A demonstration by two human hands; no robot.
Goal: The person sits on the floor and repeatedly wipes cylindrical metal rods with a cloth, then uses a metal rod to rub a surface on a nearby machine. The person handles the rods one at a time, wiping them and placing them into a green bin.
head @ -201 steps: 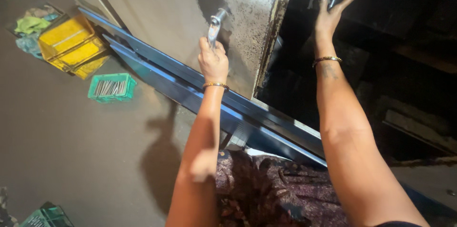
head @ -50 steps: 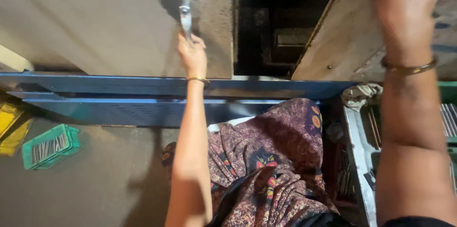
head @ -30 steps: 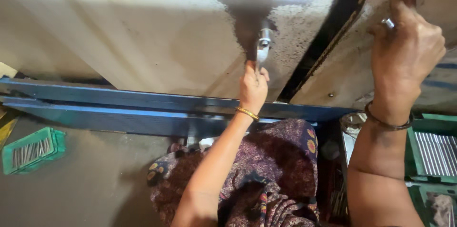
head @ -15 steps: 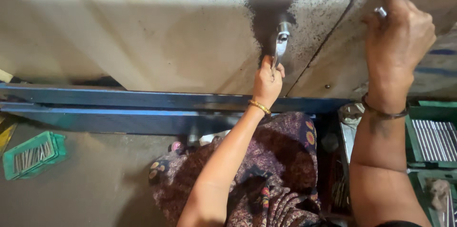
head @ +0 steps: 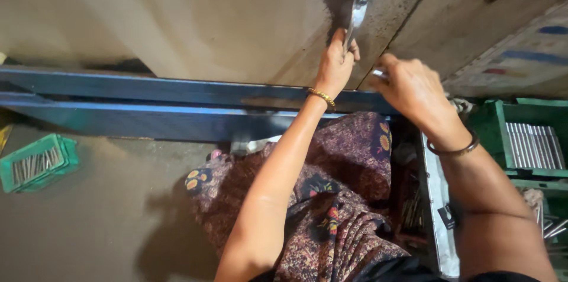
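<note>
My left hand (head: 336, 68) grips the handle of a metal wrench (head: 356, 11) that stands upright against a large pale board (head: 195, 15). The wrench head sits at a dark stained spot near the board's top edge. My right hand (head: 415, 89) is lower and to the right, fingers closed on a small metal piece (head: 378, 73) next to the seam between two boards. Both wrists wear bangles. A blue metal rail (head: 148, 104) runs across below the board.
A green crate of metal pins (head: 36, 162) lies on the brown floor at left. Green crates with metal rods (head: 529, 143) stand at right beside a metal tray (head: 441, 211). A patterned cloth covers my lap (head: 331, 199).
My right hand has come down from the upper right of the board to beside the left hand. The left hand keeps its grip on the wrench.
</note>
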